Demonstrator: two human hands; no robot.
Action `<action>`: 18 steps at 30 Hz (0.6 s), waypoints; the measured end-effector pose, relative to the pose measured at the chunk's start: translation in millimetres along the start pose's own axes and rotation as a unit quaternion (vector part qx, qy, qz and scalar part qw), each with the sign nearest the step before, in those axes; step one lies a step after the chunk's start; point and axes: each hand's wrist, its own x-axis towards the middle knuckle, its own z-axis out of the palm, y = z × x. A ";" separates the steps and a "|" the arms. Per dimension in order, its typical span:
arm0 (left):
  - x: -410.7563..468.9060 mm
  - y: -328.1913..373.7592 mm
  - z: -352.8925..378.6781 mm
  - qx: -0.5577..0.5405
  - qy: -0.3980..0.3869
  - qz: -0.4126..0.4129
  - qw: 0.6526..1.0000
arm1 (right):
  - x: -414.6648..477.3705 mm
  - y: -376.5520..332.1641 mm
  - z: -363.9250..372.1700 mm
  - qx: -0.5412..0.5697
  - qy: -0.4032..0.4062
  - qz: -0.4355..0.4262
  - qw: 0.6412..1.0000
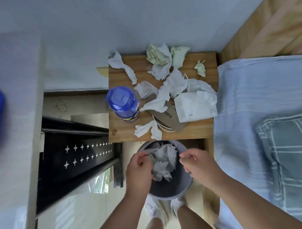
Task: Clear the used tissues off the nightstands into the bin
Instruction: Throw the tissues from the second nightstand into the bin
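Note:
Several crumpled white tissues point(160, 71) lie scattered over the wooden nightstand point(125, 134), one of them point(148, 130) at its front edge. A grey round bin point(169, 191) sits just below that edge, above my feet, with crumpled tissues point(164, 161) inside. My left hand point(137, 166) grips the bin's left rim with curled fingers. My right hand point(195, 162) pinches the right rim. Neither hand holds a tissue.
A blue-lidded bottle point(122, 103) stands at the nightstand's left side. A white tissue pack point(194, 109) and a brown flat item with white cords point(168, 117) lie among the tissues. The bed point(255, 95) with a checked pillow point(297, 146) is right; a black metal frame point(77, 158) is left.

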 end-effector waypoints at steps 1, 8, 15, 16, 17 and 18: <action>-2.9 4.2 -1.7 0.024 0.003 0.028 0.999 | -4.7 -8.8 -8.9 0.002 0.004 -0.020 1.000; -7.8 37.2 4.2 0.287 -0.008 0.262 0.921 | 5.1 -104.7 -86.3 -0.057 0.158 -0.234 0.958; 25.7 48.1 27.6 0.447 0.028 0.251 0.858 | 88.1 -153.1 -97.1 -0.308 0.167 -0.330 0.877; 31.2 47.3 30.2 0.459 0.027 0.242 0.855 | 95.1 -153.8 -92.8 -0.326 0.146 -0.350 0.866; 36.9 46.8 32.3 0.463 0.027 0.230 0.856 | 102.0 -153.4 -87.5 -0.351 0.127 -0.368 0.852; 41.9 46.0 34.1 0.457 0.028 0.220 0.861 | 108.6 -151.6 -81.1 -0.383 0.110 -0.380 0.835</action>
